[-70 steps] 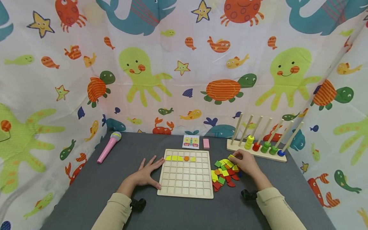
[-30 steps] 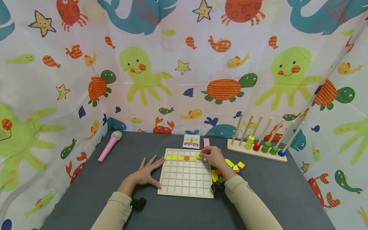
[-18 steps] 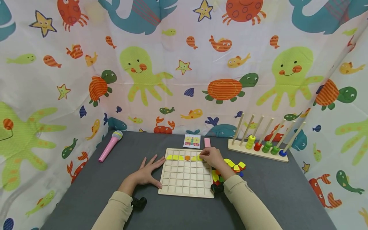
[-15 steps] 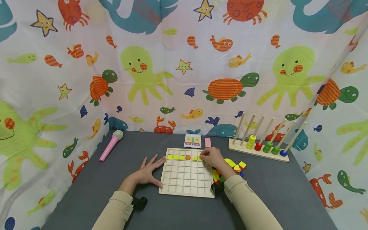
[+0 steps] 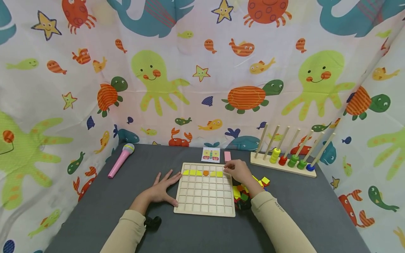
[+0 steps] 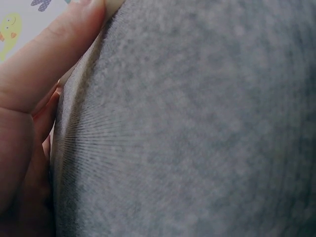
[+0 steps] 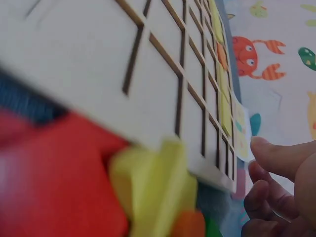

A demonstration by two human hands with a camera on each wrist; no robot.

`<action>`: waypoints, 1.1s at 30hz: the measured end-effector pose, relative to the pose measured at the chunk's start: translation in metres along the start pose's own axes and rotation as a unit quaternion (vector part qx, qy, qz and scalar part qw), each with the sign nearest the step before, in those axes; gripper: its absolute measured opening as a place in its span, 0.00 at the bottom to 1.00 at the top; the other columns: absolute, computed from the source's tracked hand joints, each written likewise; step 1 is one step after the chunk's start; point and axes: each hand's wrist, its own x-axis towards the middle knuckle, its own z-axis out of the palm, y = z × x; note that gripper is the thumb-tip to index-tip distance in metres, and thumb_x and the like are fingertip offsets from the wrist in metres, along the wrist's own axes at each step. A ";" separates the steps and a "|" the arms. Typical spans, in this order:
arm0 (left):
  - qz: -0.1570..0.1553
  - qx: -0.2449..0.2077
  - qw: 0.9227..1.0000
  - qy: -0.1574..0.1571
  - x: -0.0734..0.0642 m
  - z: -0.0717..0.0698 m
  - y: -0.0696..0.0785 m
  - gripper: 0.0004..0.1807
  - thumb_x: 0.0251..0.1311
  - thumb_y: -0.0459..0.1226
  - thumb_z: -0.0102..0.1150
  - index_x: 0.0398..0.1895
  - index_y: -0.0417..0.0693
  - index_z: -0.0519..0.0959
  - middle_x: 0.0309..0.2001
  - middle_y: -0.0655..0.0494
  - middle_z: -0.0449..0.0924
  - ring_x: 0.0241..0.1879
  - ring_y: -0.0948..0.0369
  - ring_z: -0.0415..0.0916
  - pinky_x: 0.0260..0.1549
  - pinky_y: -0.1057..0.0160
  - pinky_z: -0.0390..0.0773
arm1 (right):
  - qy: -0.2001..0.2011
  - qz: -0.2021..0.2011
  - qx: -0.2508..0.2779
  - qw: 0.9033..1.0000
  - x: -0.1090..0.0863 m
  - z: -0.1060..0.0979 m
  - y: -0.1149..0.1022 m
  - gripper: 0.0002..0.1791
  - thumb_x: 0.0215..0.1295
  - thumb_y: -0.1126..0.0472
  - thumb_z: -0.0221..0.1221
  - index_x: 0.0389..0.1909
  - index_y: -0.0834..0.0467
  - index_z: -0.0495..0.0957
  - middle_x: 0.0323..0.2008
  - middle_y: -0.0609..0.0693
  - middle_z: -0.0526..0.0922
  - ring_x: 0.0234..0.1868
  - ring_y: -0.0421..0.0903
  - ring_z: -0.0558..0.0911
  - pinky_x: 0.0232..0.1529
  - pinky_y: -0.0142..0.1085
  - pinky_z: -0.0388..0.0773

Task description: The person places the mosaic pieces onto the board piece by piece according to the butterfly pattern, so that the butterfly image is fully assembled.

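Observation:
A pale wooden grid board (image 5: 205,194) lies on the grey table. Along its second row sit several yellow tiles (image 5: 219,174) and one orange disc (image 5: 206,173). My left hand (image 5: 157,192) is spread flat beside the board, thumb and fingertips touching its left edge; in the left wrist view its thumb (image 6: 44,64) lies along the table side. Over the board's upper right corner, just right of the last yellow tile, hovers my right hand (image 5: 239,171). Its fingers (image 7: 266,197) are loosely bent, with nothing visible between them and the thumb.
Right of the board lies a pile of coloured tiles (image 5: 236,193), partly under my right wrist. Behind the board are a butterfly pattern card (image 5: 210,155) and a pink block (image 5: 227,156). A peg stand with rings (image 5: 283,166) stands back right, a pink toy microphone (image 5: 121,161) left.
My right hand carried a yellow tile from the pile to the board's second row and let it go there. It has since shifted slightly right. My left hand stayed put.

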 end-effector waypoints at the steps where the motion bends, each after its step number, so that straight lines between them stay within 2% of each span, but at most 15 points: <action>1: 0.000 -0.001 1.000 0.002 0.000 0.000 0.001 0.70 0.35 0.68 0.76 0.82 0.61 0.49 0.82 0.58 0.45 0.82 0.47 0.28 0.70 0.34 0.18 | 0.001 0.001 -0.004 1.000 -0.001 -0.003 0.002 0.06 0.67 0.58 0.67 0.41 0.54 0.87 0.38 0.49 0.86 0.39 0.48 0.79 0.42 0.41 0.83; 9: -0.014 0.005 1.000 -0.003 0.000 -0.001 0.002 0.69 0.35 0.68 0.75 0.82 0.66 0.49 0.82 0.64 0.44 0.82 0.50 0.26 0.70 0.34 0.16 | 0.008 0.011 -0.021 1.000 -0.013 -0.026 0.024 0.08 0.69 0.58 0.64 0.45 0.55 0.87 0.41 0.50 0.86 0.42 0.48 0.81 0.42 0.43 0.82; 22: -0.012 0.008 1.000 0.000 0.000 0.000 0.002 0.68 0.36 0.68 0.75 0.82 0.66 0.49 0.82 0.63 0.45 0.82 0.49 0.27 0.70 0.33 0.17 | -0.001 0.012 -0.035 0.999 -0.034 -0.050 0.052 0.11 0.69 0.61 0.64 0.48 0.58 0.86 0.44 0.54 0.87 0.45 0.51 0.83 0.50 0.50 0.82; 33: -0.008 0.004 1.000 0.004 -0.001 0.000 0.004 0.69 0.35 0.67 0.76 0.82 0.65 0.50 0.82 0.62 0.46 0.82 0.48 0.28 0.70 0.33 0.18 | 0.019 0.008 -0.037 0.999 -0.056 -0.073 0.073 0.11 0.70 0.60 0.63 0.48 0.59 0.86 0.44 0.55 0.87 0.43 0.52 0.83 0.43 0.48 0.83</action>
